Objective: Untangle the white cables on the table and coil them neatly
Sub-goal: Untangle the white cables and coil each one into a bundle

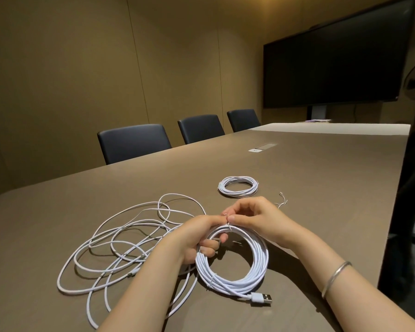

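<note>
The current step is securing the 2nd coil. The left hand [203, 232] grips the top of the round coil of white braided cable [233, 262], its lower fingers curled through the ring, and its thumb and forefinger pinch 1 end of a thin white wire twist tie [228, 224] wrapped over the bundle. The right hand [254, 218] pinches the tie from the other side, fingertips meeting the left hand's directly above the coil. The coil leans on the brown matte desk [321, 168] near the front edge, between the wrists. A 2nd tie already binds its lower left arc, and its white USB plug [261, 297] lies flat on the desk just beside the bottom of the ring.

1 small finished coil of white cable [238, 185] lies farther back on the desk, well apart from the hands. A loose white tie [282, 202] lies to its right. A tangled spread of loose white cable [130, 245] covers the desk to the left, partly under the left forearm.

Judged from this layout, the task is about halfway. The next move calls for twisting the tie ends tight while the left hand keeps the loops aligned, then setting the coil down and starting on the tangled spread.
</note>
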Tool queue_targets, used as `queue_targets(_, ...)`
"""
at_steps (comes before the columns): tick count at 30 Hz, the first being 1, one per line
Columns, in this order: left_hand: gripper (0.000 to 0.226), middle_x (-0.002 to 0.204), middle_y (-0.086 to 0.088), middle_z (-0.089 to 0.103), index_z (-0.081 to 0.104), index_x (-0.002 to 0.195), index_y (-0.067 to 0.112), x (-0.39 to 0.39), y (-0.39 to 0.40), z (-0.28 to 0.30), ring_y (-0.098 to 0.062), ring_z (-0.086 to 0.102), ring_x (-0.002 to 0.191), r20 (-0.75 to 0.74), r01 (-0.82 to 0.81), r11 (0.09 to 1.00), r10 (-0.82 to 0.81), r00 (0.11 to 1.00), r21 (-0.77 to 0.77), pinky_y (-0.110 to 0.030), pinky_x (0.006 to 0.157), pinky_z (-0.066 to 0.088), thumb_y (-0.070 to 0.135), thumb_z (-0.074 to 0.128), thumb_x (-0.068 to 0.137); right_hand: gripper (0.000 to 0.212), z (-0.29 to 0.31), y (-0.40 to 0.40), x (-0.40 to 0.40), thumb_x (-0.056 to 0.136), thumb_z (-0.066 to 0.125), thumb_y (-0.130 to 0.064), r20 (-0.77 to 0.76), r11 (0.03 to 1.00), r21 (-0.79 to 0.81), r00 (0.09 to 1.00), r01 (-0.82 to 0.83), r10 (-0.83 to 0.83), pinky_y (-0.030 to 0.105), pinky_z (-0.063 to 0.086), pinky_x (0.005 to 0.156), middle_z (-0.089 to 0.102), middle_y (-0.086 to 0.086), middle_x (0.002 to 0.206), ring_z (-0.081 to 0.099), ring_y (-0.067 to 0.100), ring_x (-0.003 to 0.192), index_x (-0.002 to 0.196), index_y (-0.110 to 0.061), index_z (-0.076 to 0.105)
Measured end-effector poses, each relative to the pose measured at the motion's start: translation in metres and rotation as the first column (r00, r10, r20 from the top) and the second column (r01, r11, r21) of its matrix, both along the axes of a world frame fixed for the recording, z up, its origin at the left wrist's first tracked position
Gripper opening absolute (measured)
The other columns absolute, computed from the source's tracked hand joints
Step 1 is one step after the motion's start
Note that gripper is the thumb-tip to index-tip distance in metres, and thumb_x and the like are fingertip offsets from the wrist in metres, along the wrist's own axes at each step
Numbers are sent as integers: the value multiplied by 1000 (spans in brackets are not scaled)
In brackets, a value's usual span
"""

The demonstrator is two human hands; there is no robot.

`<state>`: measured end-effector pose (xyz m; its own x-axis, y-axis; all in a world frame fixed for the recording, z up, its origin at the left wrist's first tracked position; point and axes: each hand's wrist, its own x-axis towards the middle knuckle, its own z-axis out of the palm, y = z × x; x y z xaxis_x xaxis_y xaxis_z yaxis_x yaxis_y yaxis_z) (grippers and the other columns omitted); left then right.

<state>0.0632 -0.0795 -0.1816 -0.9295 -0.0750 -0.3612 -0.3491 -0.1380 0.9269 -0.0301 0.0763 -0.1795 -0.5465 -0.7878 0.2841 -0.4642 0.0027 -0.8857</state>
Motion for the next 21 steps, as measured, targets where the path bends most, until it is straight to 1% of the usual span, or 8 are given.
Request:
queue_targets(4, 30, 55, -1, 38, 52, 70, 10, 2, 0, -1, -5, 21, 33, 13, 27, 998, -27, 1000, 57, -15, 32, 15, 24, 46, 96, 3, 1, 3, 1, 88, 68, -8, 114, 999, -8, 992, -45, 46, 42, 53, 88, 71, 22, 102, 66, 26, 87, 90, -6, 69)
queue_targets(7, 23, 55, 0, 33, 50, 60, 12, 4, 1, 1, -6, 19, 34, 0, 36, 992, -36, 999, 123, -16, 32, 16, 22, 50, 81, 9, 1, 3, 2, 88, 68, -7, 69, 1000, 2, 998, -6, 5, 37, 52, 80, 69, 15, 88, 63, 20, 79, 93, 1, 67)
queue_targets(9, 28, 56, 2, 29, 51, 56, 15, 5, 2, 1, -6, 18, 39, -4, 5, 999, -5, 1000, 36, -16, 34, 16, 18, 57, 82, 8, 1, 2, 4, 88, 67, -5, 31, 1000, -17, 999, 12, -12, 34, 51, 79, 67, 11, 85, 61, 17, 78, 92, 2, 65)
queue_targets(11, 33, 55, 4, 26, 50, 58, 19, 5, 3, -1, -6, 16, 43, -15, -11, 997, 10, 1000, -78, -15, 35, 14, 17, 61, 90, 8, 1, 1, 5, 87, 68, -2, 4, 999, -44, 1000, 12, -12, 30, 50, 77, 66, 9, 83, 60, 15, 77, 92, 1, 63)
queue_targets(14, 25, 55, 6, 24, 49, 73, 19, 5, 8, 1, -6, 14, 44, -57, 26, 992, -33, 998, -124, -16, 38, 11, 17, 57, 96, 20, 2, 1, 4, 82, 70, 2, -4, 995, -75, 998, 67, -68, 25, 50, 71, 64, 8, 76, 58, 13, 70, 96, -5, 59)
queue_targets(17, 25, 53, 6, 26, 48, 74, 19, 6, 10, 4, -6, 15, 43, -81, 39, 987, -52, 995, -153, -17, 39, 11, 17, 55, 98, 17, 5, 3, 3, 78, 73, 1, 13, 989, -84, 993, 120, -119, 32, 52, 73, 67, 13, 74, 61, 16, 69, 93, -5, 66)
queue_targets(19, 22, 53, 6, 26, 54, 75, 17, 8, 10, 5, -6, 16, 43, -86, 50, 989, -62, 994, -139, -16, 38, 13, 17, 56, 97, 10, 9, 7, 3, 81, 73, -3, 88, 991, -98, 993, 88, -79, 30, 53, 73, 69, 16, 77, 62, 19, 71, 89, 3, 70)
queue_targets(21, 19, 54, 6, 24, 67, 79, 15, 10, 10, 7, -5, 15, 43, -86, 80, 993, -88, 992, -91, -16, 37, 14, 19, 59, 96, 17, 13, 12, 2, 86, 68, -6, 191, 994, -104, 982, 26, -6, 26, 53, 73, 69, 17, 82, 61, 21, 74, 95, 8, 70)
